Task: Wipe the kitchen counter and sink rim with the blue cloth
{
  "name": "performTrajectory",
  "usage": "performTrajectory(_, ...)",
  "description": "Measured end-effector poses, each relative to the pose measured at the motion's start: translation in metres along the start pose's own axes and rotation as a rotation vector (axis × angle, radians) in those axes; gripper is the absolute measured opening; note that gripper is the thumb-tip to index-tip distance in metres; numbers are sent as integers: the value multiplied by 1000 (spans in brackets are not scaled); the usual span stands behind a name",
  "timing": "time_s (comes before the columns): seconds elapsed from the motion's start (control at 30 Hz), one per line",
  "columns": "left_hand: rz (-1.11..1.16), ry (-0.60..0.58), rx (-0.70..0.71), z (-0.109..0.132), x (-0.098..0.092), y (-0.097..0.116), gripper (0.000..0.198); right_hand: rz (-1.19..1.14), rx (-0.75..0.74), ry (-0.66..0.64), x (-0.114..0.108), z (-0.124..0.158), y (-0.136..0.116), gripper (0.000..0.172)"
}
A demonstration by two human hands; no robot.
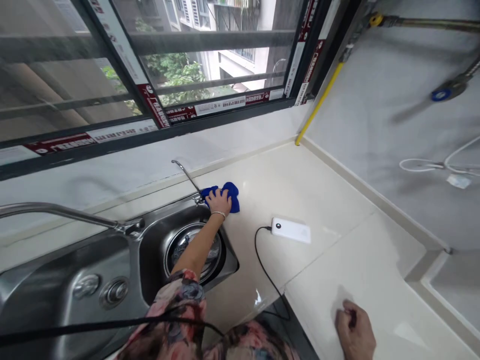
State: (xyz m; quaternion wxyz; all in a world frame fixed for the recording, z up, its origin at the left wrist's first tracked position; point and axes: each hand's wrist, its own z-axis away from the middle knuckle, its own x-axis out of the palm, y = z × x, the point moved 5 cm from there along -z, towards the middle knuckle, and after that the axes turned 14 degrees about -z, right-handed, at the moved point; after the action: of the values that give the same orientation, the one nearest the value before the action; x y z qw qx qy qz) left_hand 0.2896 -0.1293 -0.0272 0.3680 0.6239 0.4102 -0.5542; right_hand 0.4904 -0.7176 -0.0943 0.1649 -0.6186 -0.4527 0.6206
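Left hand (pixel 219 201) holds the blue cloth (pixel 234 194) at the two-o'clock corner of the sink (pixel 134 265); wiping appears in hand. Next move: maintain flat pressure beside the small tap (pixel 197 200). Right hand (pixel 354 330), five o'clock, curls loosely closed.

Daylight comes in through the far sliding window (pixel 148 100), bright enough to show the cream countertop (pixel 270 172) clearly. Soft shadows lie on the right wall (pixel 367 105) below the blue-centred valve (pixel 446 92) and on the countertop beside the right hand (pixel 356 330). White glare spots the countertop's near edge; the steel double sink (pixel 135 255) carries dull highlights. Outside, the pale building (pixel 264 30) looks washed out. The wide lens stretches the edges, where detail softens.
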Motion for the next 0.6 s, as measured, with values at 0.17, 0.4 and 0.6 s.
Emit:
performTrajectory(0.17, -3, -42, 47, 44, -3, 6, 43, 33, -20, -30, 1, -5, 1, 48)
performTrajectory(0.4, 621, -34, -133, 91, -4, -35, 32, 1, 19, -68, 2, -13, 7, 50)
performTrajectory(0.6, 1135, 146, -780, 119, -6, -153, 54, -22, 57, -80, 1, -16, 11, 47)
